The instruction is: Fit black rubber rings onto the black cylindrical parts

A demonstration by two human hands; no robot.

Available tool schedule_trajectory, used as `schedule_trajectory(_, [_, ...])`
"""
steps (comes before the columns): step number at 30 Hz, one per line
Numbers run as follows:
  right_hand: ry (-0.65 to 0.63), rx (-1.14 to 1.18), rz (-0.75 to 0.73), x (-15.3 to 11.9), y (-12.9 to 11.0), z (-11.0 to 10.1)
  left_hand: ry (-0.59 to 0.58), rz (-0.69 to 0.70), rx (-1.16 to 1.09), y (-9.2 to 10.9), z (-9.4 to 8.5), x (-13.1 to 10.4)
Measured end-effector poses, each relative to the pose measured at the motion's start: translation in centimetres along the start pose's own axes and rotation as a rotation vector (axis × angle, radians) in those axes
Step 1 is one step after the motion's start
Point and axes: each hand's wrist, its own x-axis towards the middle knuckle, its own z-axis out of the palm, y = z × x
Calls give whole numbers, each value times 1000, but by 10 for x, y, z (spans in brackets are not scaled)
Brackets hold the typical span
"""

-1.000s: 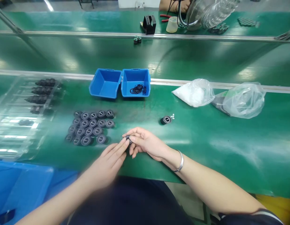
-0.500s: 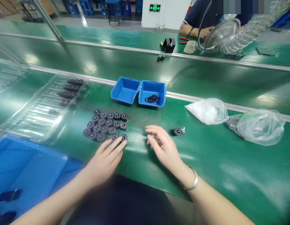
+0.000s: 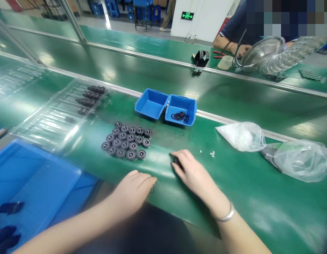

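My left hand (image 3: 135, 188) is closed over the front edge of the green bench, a thin black rubber ring (image 3: 152, 189) hanging at its fingertips. To its right, my right hand (image 3: 191, 171) wraps round a black round part (image 3: 177, 161), which the fingers mostly cover. Left of that hand stand rows of black round parts (image 3: 130, 138) with slotted tops. Tiny white pieces (image 3: 212, 154) lie to the right of my right hand. Behind, one blue bin (image 3: 188, 121) holds a tangle of similar black rings (image 3: 179, 115); beside it is another blue bin (image 3: 152, 111).
At left, a clear plastic tray (image 3: 50, 116) carries dark parts (image 3: 90, 97). A large blue crate (image 3: 44, 176) sits at the lower left. Two plastic bags (image 3: 242, 135) lie at right. Across the rail (image 3: 142, 53), a co-worker's hand (image 3: 242, 50) is near a clear duct hose (image 3: 292, 56).
My right hand has taken the black round part that stood by the white pieces. My left hand has moved off the rows toward the bench edge and now holds a ring. The view has shifted.
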Motion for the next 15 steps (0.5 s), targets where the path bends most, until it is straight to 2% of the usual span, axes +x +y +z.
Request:
schedule_trajectory(2, [-53, 41, -72, 3, -17, 6, 25, -44, -34, 1, 3, 5])
schedule_trajectory(4, [-50, 56, -108, 3, -27, 6, 42, -76, -68, 2, 4, 10])
schedule_trajectory(7, [100, 89, -134, -1, -31, -2, 56, -90, -76, 2, -1, 15])
schedule_trajectory(10, [227, 126, -205, -3, -33, -6, 54, -7, 9, -2, -9, 15])
schedule_trajectory(12, [207, 99, -260, -2, -36, -4, 63, 55, 99, -9, -16, 11])
schedule_trajectory(15, [110, -24, -310, 4, -41, 4, 85, 95, 210, -23, -25, 5])
